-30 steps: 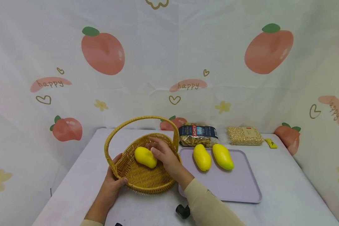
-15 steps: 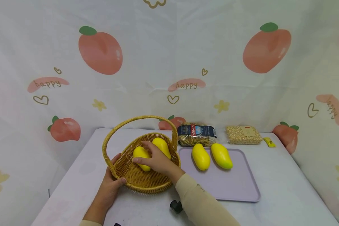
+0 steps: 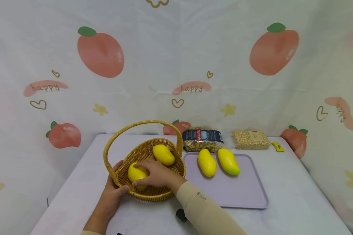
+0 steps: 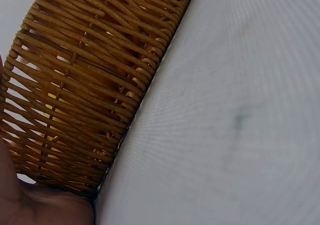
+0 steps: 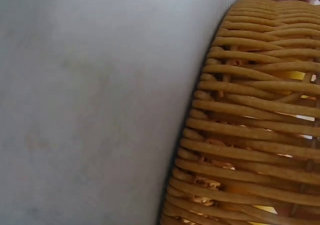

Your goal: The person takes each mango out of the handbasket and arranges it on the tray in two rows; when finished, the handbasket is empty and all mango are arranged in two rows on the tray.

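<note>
In the head view, a golden wicker basket [image 3: 153, 195] with a tall arched handle stands on the table. My left hand [image 3: 113, 192] grips its left side, thumb over the rim; the left wrist view has this hand [image 4: 47, 207] against the weave. Inside the basket, my right hand [image 3: 157, 173] holds a yellow mango [image 3: 136, 174] near the left front, fingers and thumb spread around it. Another yellow mango [image 3: 163, 155] lies further back in the basket, apart from the fingers. The right wrist view has mostly the basket's outer wall [image 5: 260, 120], so this grasp is hidden there.
Right of the basket, a lilac tray [image 3: 241, 194] carries two yellow mangoes [image 3: 207, 163]. Behind it lie a pasta bag [image 3: 203, 140], a pack of pale grains [image 3: 251, 139] and a small yellow sachet [image 3: 277, 146]. A black object [image 3: 180, 215] sits by the right sleeve.
My right hand has gone from the basket's back right to the left mango, which has shifted toward the front left. The back mango, earlier covered by the hand, now shows. The left hand keeps its grip.
</note>
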